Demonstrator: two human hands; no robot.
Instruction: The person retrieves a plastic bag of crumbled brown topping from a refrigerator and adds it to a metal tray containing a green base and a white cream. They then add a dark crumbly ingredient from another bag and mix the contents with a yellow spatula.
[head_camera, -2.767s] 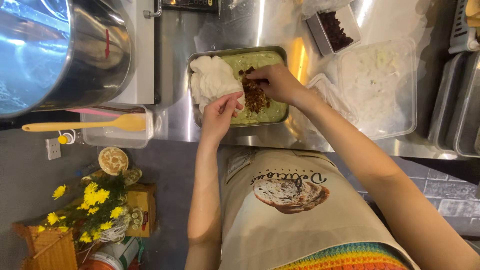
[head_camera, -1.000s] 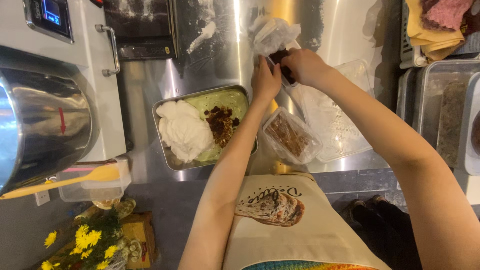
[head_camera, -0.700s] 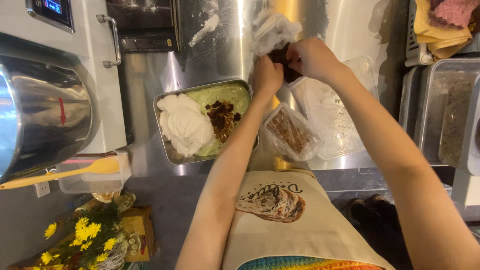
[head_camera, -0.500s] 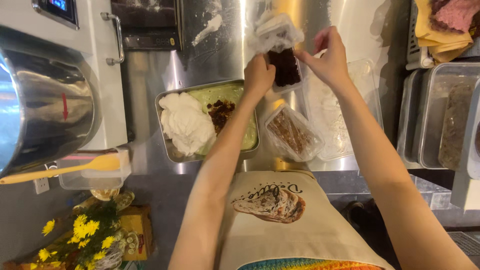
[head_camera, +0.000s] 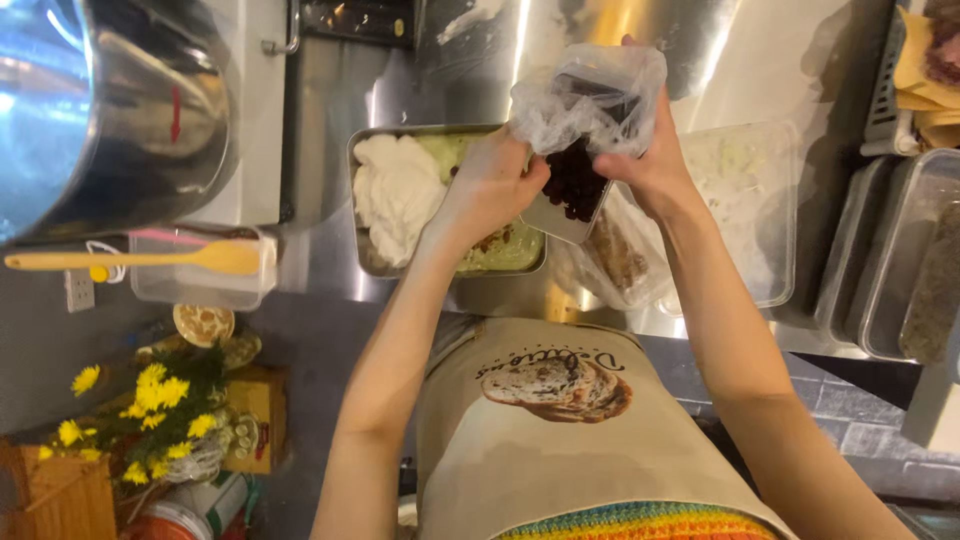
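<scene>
The steel counter (head_camera: 330, 250) runs across the room under a bright glare, crowded from end to end. A big shiny pot (head_camera: 105, 105) sits at one end, and beside it a clear tub (head_camera: 200, 280) has a yellow spatula (head_camera: 140, 258) laid across its rim. In the middle a metal tray (head_camera: 400, 135) holds white cream and a pale green spread. Empty-looking clear containers (head_camera: 760, 220) stand further along. Below the counter edge, yellow flowers (head_camera: 150, 400) poke up from a cluttered shelf.

The small metal tub (head_camera: 575, 190) is lifted above the tray's near corner, tilted, full of dark red berries, with crumpled clear plastic wrap (head_camera: 590, 95) bunched over its top. The left hand (head_camera: 490, 185) curls shut around the tub's side; the right hand (head_camera: 650, 165) grips the opposite side, fingers closed into the wrap.
</scene>
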